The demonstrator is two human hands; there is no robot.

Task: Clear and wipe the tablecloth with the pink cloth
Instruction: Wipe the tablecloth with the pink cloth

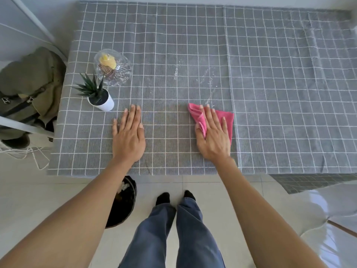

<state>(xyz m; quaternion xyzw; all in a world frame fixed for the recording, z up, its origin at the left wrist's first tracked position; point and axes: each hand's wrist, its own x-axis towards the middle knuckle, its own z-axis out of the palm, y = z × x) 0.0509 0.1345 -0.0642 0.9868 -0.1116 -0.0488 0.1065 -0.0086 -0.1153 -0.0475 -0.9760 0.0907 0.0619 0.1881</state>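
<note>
Bright, even daylight; sharp focus, wide-angle bending at edges.

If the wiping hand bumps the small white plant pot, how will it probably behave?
The white plant pot looks small and narrow with tall spiky leaves, so it probably tips easily. It seems light and may slide on the tablecloth.

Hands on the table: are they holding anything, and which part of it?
Neither grips anything. The right hand presses flat on the middle of the pink cloth. The left hand lies flat on the bare tablecloth.
</note>
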